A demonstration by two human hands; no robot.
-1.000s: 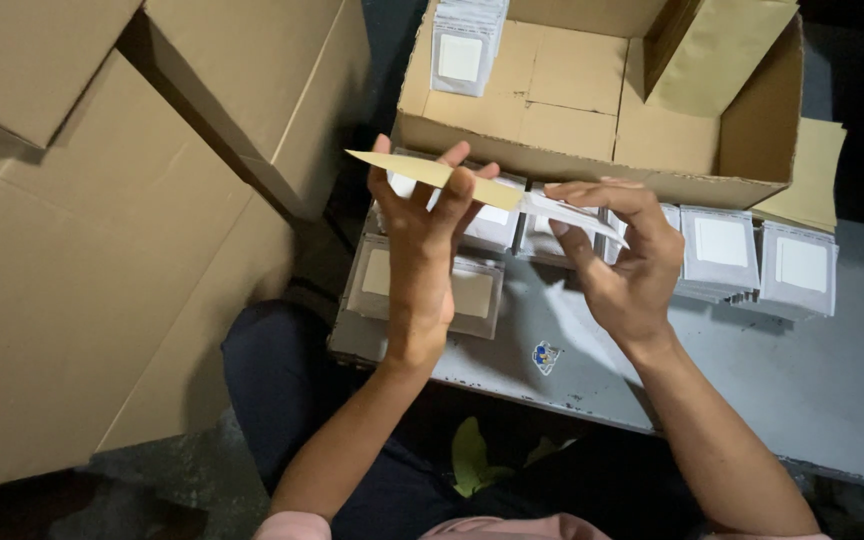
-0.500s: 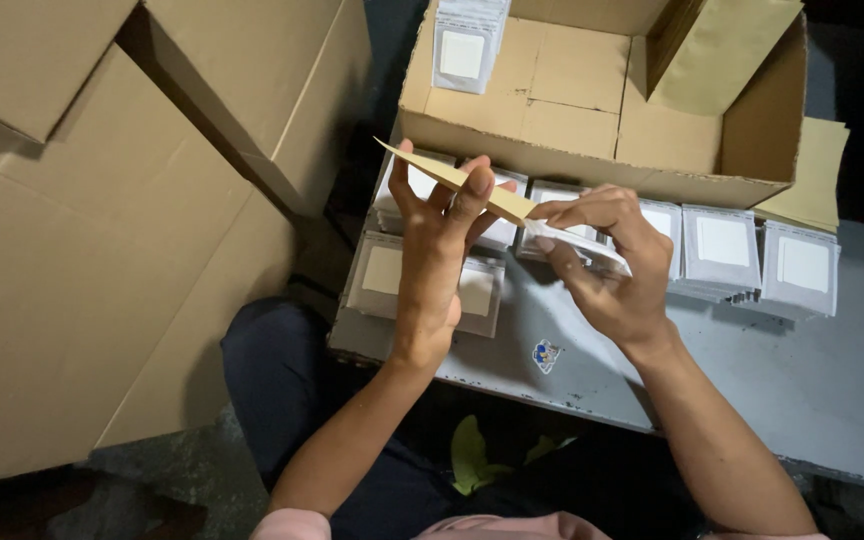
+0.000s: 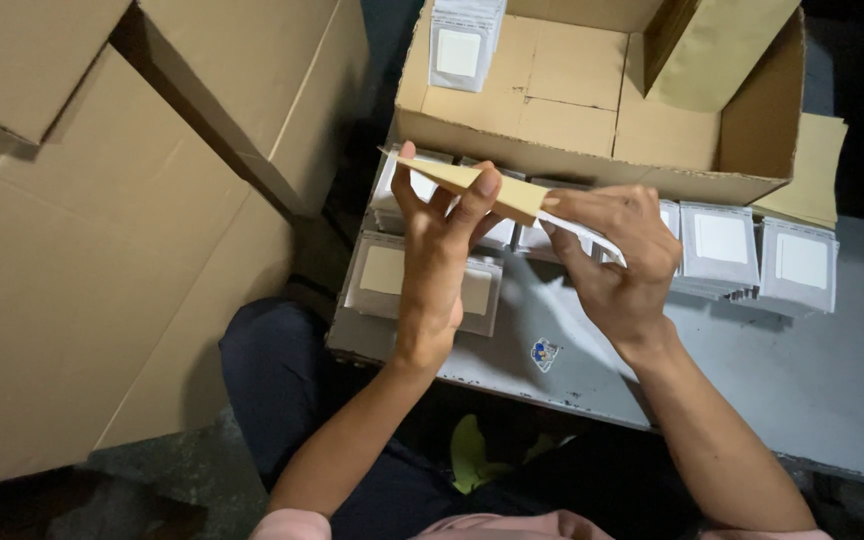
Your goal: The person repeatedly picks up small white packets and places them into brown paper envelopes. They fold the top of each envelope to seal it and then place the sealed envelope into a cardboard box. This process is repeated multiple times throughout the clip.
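Both hands have drawn closer since a moment ago, the left hand (image 3: pixel 437 265) pinching the tan card (image 3: pixel 472 183) while the right hand (image 3: pixel 617 255) feeds the clear sleeve (image 3: pixel 577 228) onto its end, above the grey table (image 3: pixel 812 390).
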